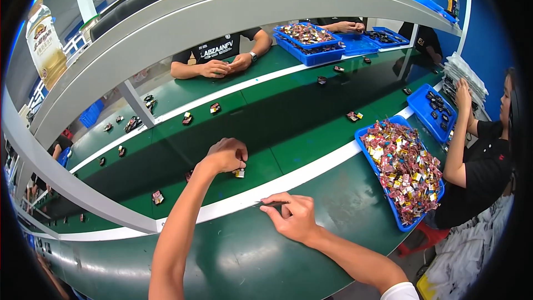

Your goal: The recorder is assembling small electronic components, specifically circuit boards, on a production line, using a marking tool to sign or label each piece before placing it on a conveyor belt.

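My left hand (225, 155) reaches over the green conveyor belt (272, 166). Its fingers are curled and its fingertips close on a small part with a white and yellow face (239, 173), partly hidden under them. Nearer to me, above the white rail (214, 209), my right hand (294, 216) grips a thin dark pointed tool (273, 204) whose tip points left. The tool's exact kind is hard to make out. Beside my left forearm another small part (189, 175) is half hidden, and a reddish one (157, 196) lies further left on the belt.
At right, a blue tray (408, 226) is heaped with small wrapped pieces. A co-worker (477, 161) sits beyond it, near a blue tray of black parts (420, 100). Across the belt, another person's hands (227, 65) work. A grey shelf beam (222, 8) arches overhead.
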{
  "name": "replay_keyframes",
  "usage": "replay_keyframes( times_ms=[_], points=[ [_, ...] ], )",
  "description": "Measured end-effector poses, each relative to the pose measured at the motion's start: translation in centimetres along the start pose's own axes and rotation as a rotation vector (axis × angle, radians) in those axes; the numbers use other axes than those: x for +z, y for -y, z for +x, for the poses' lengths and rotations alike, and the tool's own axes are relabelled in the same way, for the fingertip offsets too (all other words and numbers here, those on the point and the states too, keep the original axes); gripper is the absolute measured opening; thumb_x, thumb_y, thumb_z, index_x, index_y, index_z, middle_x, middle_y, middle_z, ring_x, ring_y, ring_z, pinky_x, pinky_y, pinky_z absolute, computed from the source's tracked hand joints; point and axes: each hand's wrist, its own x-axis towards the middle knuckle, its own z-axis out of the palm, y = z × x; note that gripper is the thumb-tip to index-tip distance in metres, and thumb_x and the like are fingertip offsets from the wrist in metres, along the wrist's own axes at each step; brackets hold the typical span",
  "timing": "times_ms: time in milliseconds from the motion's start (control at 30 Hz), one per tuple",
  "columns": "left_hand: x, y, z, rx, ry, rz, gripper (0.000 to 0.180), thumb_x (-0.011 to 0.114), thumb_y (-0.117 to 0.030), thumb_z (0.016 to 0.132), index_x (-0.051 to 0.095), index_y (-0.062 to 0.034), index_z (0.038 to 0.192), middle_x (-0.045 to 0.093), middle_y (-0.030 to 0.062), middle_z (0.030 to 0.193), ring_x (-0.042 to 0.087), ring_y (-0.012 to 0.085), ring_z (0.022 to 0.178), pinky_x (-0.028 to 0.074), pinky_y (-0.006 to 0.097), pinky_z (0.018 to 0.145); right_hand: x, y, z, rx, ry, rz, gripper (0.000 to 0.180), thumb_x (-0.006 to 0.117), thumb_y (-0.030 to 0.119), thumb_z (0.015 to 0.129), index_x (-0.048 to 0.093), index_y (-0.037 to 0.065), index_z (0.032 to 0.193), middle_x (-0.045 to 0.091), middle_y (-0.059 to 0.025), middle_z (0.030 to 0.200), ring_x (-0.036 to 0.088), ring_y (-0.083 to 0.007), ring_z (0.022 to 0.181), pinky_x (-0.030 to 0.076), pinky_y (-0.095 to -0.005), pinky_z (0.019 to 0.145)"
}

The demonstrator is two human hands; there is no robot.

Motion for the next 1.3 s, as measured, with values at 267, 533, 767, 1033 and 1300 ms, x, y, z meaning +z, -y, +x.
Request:
replay_keyframes(
  times_ms=[267, 533, 767, 1033, 1300],
  points=[
    [-1.3, 1.2, -3.4, -0.209, 0.032, -0.216, 0.016, 0.074, -0.013, 0.079, 0.07, -0.0001, 0.087, 0.068, 0.0071, 0.074, 0.065, 0.0155, 0.065, 0.05, 0.031, 0.054, 0.3, -0.1, 0.1, 0.001, -0.009, 0.04, 0.016, 0.081, 0.002, 0.075, 0.073, 0.005, 0.088, 0.054, 0.0011, 0.051, 0.037, -0.0069, 0.037, 0.034, -0.0225, 0.043],
    [3.7, -1.3, -11.1, -0.229, -0.311, -1.186, 0.012, 0.063, -0.006, 0.09, 0.059, 0.0055, 0.094, 0.066, 0.0111, 0.072, 0.065, 0.0172, 0.053, 0.045, 0.026, 0.043, -0.2, 0.0, 0.5, 0.348, 0.024, 0.369, 0.015, 0.079, 0.0, 0.081, 0.066, -0.002, 0.087, 0.072, -0.0039, 0.082, 0.042, 0.0007, 0.046, 0.031, -0.0211, 0.041],
    [9.7, -4.9, -14.1, -0.189, -0.48, -1.354, 0.021, 0.063, -0.009, 0.098, 0.064, 0.0091, 0.107, 0.067, 0.0118, 0.081, 0.066, 0.0175, 0.055, 0.049, 0.024, 0.043, -0.6, 0.5, 1.0, 0.602, -0.006, 0.652, 0.016, 0.076, -0.004, 0.084, 0.064, -0.003, 0.095, 0.07, -0.0039, 0.081, 0.045, 0.0018, 0.052, 0.032, -0.0168, 0.045],
    [10.5, -5.6, -14.6, -0.148, -0.559, -1.305, 0.018, 0.062, -0.006, 0.098, 0.065, 0.0082, 0.107, 0.068, 0.011, 0.081, 0.064, 0.014, 0.054, 0.046, 0.024, 0.043, -0.5, 1.3, 0.5, 0.423, 0.071, 0.416, 0.013, 0.076, -0.006, 0.082, 0.066, -0.003, 0.091, 0.07, -0.0033, 0.081, 0.043, 0.0024, 0.052, 0.032, -0.0164, 0.047],
    [10.7, -5.6, -14.5, -0.125, -0.569, -1.303, 0.017, 0.06, -0.006, 0.098, 0.063, 0.0077, 0.108, 0.068, 0.0109, 0.08, 0.063, 0.0124, 0.054, 0.048, 0.023, 0.044, -0.1, 1.2, 0.0, 0.434, 0.063, 0.315, 0.015, 0.077, -0.004, 0.081, 0.066, -0.004, 0.092, 0.07, -0.002, 0.077, 0.042, 0.0022, 0.049, 0.03, -0.0173, 0.044]
  ],
)
